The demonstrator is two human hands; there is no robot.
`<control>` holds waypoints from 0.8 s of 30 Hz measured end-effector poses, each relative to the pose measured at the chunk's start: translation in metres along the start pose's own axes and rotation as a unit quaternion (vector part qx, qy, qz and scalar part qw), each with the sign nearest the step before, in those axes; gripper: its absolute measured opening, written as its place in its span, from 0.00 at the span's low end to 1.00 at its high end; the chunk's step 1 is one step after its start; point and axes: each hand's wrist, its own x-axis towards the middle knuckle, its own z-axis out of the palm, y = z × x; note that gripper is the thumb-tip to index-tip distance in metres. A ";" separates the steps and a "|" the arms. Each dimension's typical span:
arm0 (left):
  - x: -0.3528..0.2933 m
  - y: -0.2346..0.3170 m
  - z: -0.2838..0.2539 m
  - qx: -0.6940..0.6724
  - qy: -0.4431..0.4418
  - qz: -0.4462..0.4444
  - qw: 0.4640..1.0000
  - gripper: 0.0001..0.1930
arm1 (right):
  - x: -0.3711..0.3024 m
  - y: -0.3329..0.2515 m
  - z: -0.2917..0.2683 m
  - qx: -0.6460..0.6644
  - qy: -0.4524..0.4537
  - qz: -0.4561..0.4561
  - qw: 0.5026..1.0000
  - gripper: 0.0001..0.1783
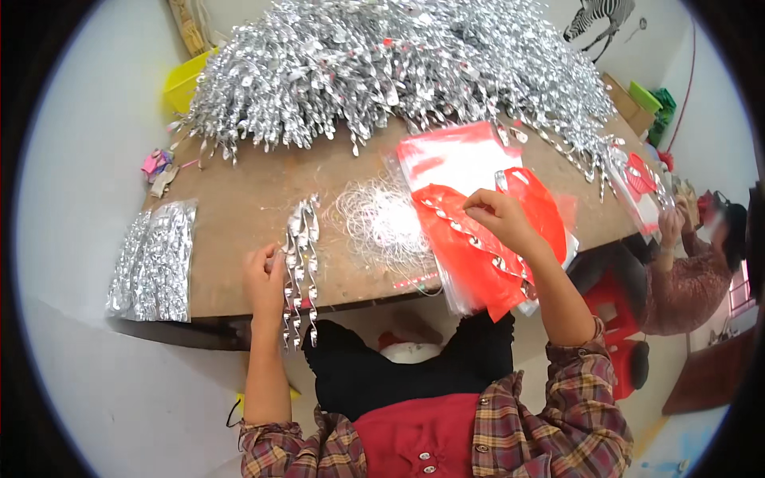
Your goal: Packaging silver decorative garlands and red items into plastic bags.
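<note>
My left hand (264,277) is closed at the table's front edge, its fingertips at the top of the leftmost of several silver spiral strands (301,239). These twisted foil strands lie together on the table, and their lower ends hang over the edge. Above a red plastic bag (446,209) is my right hand (500,219), thumb and fingers pinched together; whatever is between them is too small to make out. Another silver spiral strand (476,241) runs slantwise across the red bag, below that hand. A tangle of white thread (374,219) lies between my two hands.
A large heap of silver spirals (382,72) covers the table's far side. Filled clear packs (155,259) lie at the left corner, and flat red-and-clear bags (450,155) are stacked under the red bag. A yellow bin (185,82) stands far left. Another person (693,279) sits at right.
</note>
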 end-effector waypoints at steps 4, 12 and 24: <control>0.005 -0.012 -0.024 0.032 0.067 0.017 0.997 0.10 | 0.046 0.007 -0.002 0.052 0.011 -0.001 0.999 0.09; 0.009 -0.078 -0.068 -0.107 0.028 -0.143 0.984 0.12 | 0.165 -0.018 0.019 -0.163 0.080 -0.132 0.975 0.13; -0.016 -0.009 -0.024 0.041 -0.120 -0.095 0.987 0.16 | 0.318 -0.046 0.017 -0.485 0.296 -0.197 0.799 0.29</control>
